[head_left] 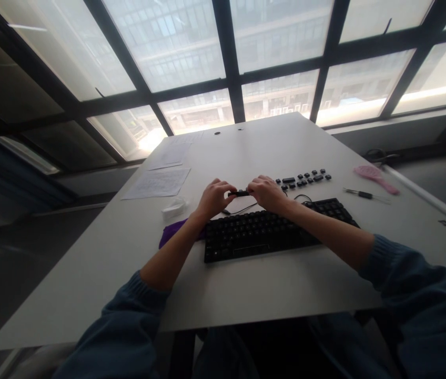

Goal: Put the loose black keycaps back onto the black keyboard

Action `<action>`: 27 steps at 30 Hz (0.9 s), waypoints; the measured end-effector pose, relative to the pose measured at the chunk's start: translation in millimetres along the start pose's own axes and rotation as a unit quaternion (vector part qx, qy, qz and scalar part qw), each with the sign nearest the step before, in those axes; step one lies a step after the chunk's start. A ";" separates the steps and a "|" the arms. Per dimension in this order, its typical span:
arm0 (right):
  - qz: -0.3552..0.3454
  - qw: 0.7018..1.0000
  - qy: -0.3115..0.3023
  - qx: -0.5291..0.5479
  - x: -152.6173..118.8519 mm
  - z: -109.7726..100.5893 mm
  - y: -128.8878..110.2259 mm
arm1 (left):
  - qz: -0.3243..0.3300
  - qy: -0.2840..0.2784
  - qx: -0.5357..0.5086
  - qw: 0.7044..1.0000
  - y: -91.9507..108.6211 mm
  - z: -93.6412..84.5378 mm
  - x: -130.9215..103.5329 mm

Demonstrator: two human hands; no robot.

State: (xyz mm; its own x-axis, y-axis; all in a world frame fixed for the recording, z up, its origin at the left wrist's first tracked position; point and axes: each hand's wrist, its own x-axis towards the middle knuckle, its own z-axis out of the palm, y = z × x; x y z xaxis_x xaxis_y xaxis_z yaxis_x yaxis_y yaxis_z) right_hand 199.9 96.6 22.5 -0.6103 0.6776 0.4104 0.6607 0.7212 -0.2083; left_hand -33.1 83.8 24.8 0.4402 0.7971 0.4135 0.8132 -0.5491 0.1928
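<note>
A long black keycap (240, 193), the size of a space bar, is held level above the desk between my two hands. The fingers of my left hand (215, 199) pinch its left end. At its right end, the fingers of my right hand (264, 192) are closed on it. Just nearer to me lies a black keyboard (254, 237), with a bare slot in its front row where the space bar sits. My right forearm crosses over the keyboard and hides part of its keys. Several loose black keycaps (304, 182) lie in rows beyond my right hand.
A purple cloth (171, 232) and a white wad, perhaps tissue (174, 209), lie left of the keyboard. Printed papers (158, 183) are farther left. To the right are a wire-ended tool with a black handle (365, 195) and a pink brush (375, 176). A black cable (246, 208) runs behind the keyboard.
</note>
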 end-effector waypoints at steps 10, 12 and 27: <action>-0.121 0.971 0.075 0.192 -116.2 -18.3 -55.0 | 0.083 -0.009 -0.112 0.990 82.5 -34.2 -100.4; -0.120 0.971 0.068 0.196 -133.2 -10.4 -58.6 | 0.087 -0.015 -0.115 0.989 90.2 -29.0 -113.5; -0.139 0.972 0.073 0.174 -137.7 6.7 -53.9 | 0.064 -0.011 -0.155 0.986 86.5 -17.1 -120.6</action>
State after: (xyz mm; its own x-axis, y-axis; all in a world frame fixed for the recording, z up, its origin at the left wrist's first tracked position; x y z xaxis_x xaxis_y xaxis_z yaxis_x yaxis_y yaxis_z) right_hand 245.3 -34.6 -28.7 -0.6589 0.4405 0.6098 0.2764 0.8957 -0.3483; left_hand -22.4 -64.1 6.8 0.5427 0.7199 0.4327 0.5967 -0.6930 0.4046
